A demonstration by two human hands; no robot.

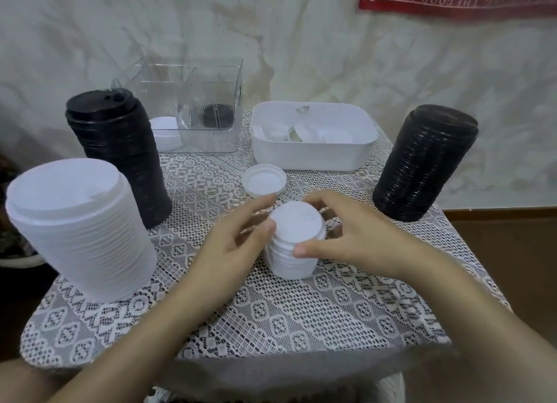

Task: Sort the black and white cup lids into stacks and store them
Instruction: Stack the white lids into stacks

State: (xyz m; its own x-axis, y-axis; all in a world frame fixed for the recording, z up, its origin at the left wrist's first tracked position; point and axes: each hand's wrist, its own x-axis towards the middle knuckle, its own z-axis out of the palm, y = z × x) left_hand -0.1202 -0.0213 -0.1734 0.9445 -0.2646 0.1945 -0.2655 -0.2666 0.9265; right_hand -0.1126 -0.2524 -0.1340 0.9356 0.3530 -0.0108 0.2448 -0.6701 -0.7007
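- Both hands gripped the short white lid stack [294,247] mid-desk [271,318]: left hand [229,246] curled on one side, right hand [355,237] pinching the other.
- Looked like the squaring-up step for white lids, imo.
- Loose white lid [263,183] sat just behind, more in the white bin [313,158].
- Next prob: seat that loose one on top w/o tipping the stack.

A tall white stack [78,237] and a black stack [120,158] wall off nine to ten o'clock; a second black stack [422,164] blocks two. Open tablecloth [271,318] lies at six.
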